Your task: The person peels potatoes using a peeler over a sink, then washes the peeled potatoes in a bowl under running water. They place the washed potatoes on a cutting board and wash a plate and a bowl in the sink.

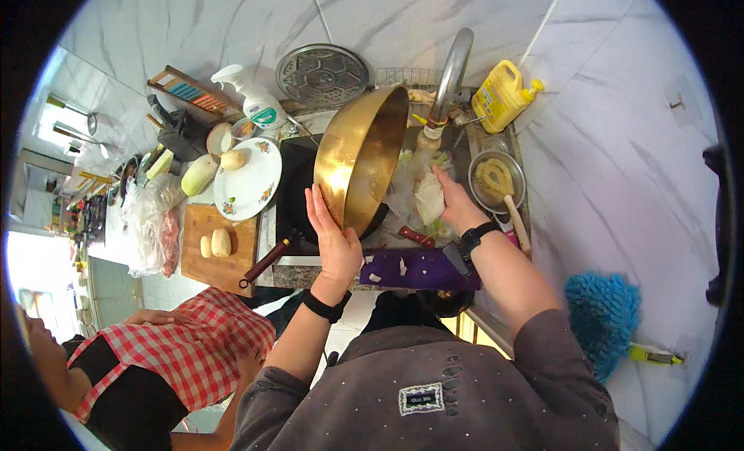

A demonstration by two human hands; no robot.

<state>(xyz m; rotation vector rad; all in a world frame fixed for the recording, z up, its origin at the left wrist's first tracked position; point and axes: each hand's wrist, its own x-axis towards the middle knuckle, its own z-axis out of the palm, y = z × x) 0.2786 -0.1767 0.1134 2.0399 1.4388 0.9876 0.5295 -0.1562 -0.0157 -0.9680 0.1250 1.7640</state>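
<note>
A large gold-coloured metal bowl point(343, 160) is tilted on its side over the sink's left part, its hollow facing right. My left hand point(334, 242) supports its lower rim, fingers spread flat on the outer wall. My right hand point(453, 198) grips a pale, crumpled cloth point(429, 196) under the faucet point(452, 73). Below lie a red-handled knife point(416, 236) and pale green scraps, partly hidden by the hand and cloth. Behind the bowl stands a dark pan with a long handle point(270, 262) pointing toward the front left.
Left are a floral plate point(248, 181), a wooden cutting board point(203, 265) with peeled pieces, and a spray bottle point(256, 102). Right are a yellow jug point(503, 96) and a metal bowl point(476, 195) with a brush point(494, 178). Another person in a checked apron point(203, 346) stands at left.
</note>
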